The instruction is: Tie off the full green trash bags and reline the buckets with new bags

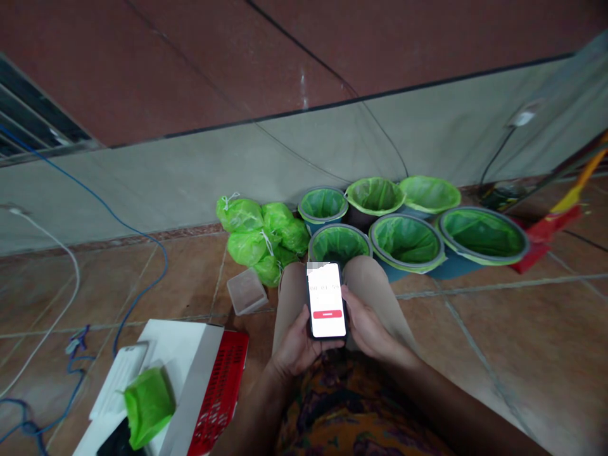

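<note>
A smartphone with a lit white screen, showing a timer and a red button, is held upright above my lap. My left hand wraps round its lower left side, thumb along the edge. On the other side my right hand grips the right edge, its fingers partly hidden behind the phone. Just beyond my knees stand several bins lined with green bags, among them a near left bin and a near middle bin. Tied, filled green bags lie heaped to their left.
A clear plastic container sits on the tiled floor. At lower left, a white box beside a red basket carries a folded green bag roll. A blue cable crosses the floor. A red dustpan stands at right.
</note>
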`<state>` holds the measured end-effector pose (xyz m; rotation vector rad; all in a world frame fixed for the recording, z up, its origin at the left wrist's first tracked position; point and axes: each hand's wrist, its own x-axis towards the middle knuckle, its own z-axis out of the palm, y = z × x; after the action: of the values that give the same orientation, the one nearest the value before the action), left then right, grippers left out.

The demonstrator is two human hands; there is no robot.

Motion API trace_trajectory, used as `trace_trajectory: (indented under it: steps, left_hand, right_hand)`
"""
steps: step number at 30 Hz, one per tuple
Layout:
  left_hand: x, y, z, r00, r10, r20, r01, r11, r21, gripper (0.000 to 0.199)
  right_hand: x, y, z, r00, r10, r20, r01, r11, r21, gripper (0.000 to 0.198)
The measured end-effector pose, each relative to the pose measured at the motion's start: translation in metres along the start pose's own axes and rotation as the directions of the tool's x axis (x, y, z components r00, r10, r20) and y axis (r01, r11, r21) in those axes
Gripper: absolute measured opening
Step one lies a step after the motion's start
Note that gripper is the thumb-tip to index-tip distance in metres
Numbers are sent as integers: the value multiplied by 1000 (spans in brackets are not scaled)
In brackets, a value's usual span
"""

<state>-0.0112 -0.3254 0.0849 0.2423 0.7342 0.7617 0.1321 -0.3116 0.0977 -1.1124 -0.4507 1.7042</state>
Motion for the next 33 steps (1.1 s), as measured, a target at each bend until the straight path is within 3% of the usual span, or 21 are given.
trace_trajectory:
  steps: [18,33]
  left_hand:
    - [-1,2,3,1000,6,-19,-6,1000,-8,50]
    - [1,-2,-3,998,37,58,-35,999,-26,48]
  right_hand:
    - [1,4,-4,1000,-3,10,3,999,-36,52]
    - [2,6,-5,1000,-3,8,3,1000,-4,48]
